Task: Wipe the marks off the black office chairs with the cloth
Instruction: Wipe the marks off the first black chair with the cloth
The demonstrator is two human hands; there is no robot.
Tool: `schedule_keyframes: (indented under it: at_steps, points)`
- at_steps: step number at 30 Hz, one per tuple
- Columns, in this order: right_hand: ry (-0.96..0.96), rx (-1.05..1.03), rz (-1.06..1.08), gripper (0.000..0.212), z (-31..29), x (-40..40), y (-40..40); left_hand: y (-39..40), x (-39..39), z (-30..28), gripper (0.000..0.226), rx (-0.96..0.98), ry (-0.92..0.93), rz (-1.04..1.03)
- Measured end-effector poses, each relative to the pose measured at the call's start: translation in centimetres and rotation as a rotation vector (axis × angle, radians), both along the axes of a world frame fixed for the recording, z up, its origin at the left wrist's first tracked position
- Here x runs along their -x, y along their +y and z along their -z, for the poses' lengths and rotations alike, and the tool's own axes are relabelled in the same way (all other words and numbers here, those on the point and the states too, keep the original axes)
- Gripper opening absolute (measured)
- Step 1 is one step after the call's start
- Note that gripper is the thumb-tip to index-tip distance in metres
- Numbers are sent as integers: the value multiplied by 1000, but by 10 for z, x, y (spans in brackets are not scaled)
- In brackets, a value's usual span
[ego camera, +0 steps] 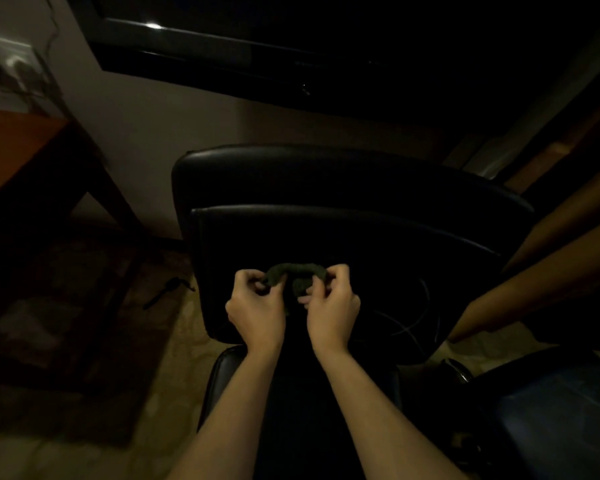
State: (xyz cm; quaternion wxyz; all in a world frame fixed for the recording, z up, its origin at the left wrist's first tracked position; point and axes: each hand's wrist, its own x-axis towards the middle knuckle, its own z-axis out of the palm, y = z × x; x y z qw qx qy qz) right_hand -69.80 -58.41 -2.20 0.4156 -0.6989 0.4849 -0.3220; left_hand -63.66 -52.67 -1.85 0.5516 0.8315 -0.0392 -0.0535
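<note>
Dim room, head view looking down. Both hands meet over the back of a black office chair [326, 237], whose padded backrest fills the middle of the frame, top edge away from the camera, faint glossy highlights along its rims. The left hand [255, 306] and right hand [331, 308] sit close together, knuckles up, forearms running down to the bottom edge. Between them a dark olive cloth [295, 277] is bunched into a short roll arching from one hand to the other, with a fold hanging down between the thumbs. Left grip: fingers curled, pinching the left end of the cloth. Right grip: fingers curled round the right end, a fingertip showing beneath the hanging fold. The cloth is held just above or against the backrest; contact with the chair surface cannot be told in this light. Thin pale curved lines show on the black surface just right of the right hand; whether marks or reflections, cannot tell. Below the wrists the chair's seat edge shows dark. At lower right, a second chair [551, 410] with a bluish sheen on its surface. At left, a reddish-brown wooden tabletop [18, 147] with a leg descending to a patterned floor [160, 375]; a small dark object [168, 292] lies on the floor beside the chair. Pale wall behind, a dark window frame [222, 60] above.
</note>
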Motion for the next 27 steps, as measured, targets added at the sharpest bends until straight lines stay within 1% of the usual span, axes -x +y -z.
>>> schedule_keyframes:
  at_steps: [4, 7, 9, 10, 13, 16, 18, 21, 22, 24, 25, 27]
  points:
    - [-155, 56, 75, 9, -47, -9, -27, -32, -6, -32, 20, 146, -44, 30]
    - [-198, 89, 147, 11, -67, -11, -44, -56, -5, -53, 26, 213, -74, 15]
    - [-170, 130, 178, 11, -64, -7, -47, -61, -1, -53, 27, 205, -99, 18]
    - [-143, 156, 179, 11, -59, -3, -46, -60, 4, -48, 24, 179, -111, 28]
    - [-101, 158, 161, 11, -29, 15, -38, -47, 23, -21, 19, 106, -104, 47]
    - [-98, 21, 202, 14, -7, 31, -29, -41, 39, 3, 20, 76, 35, 25]
    - [-156, -111, 274, 17, -3, 34, -27, -43, 45, 7, 18, 65, 118, 13]
    - [-315, -430, 437, 23, -9, 32, -29, -49, 46, 0, 20, 101, 190, 15]
    - [-289, -521, 467, 25, -10, 31, -29, -50, 46, -3, 21, 117, 205, 21]
    - [-166, -640, 463, 30, -13, 29, -28, -51, 46, -11, 27, 143, 241, 6]
    - [-165, -688, 454, 32, -16, 29, -27, -50, 46, -15, 32, 152, 266, -23]
    - [-265, -747, 423, 30, -22, 29, -28, -49, 48, -15, 44, 158, 354, -122]
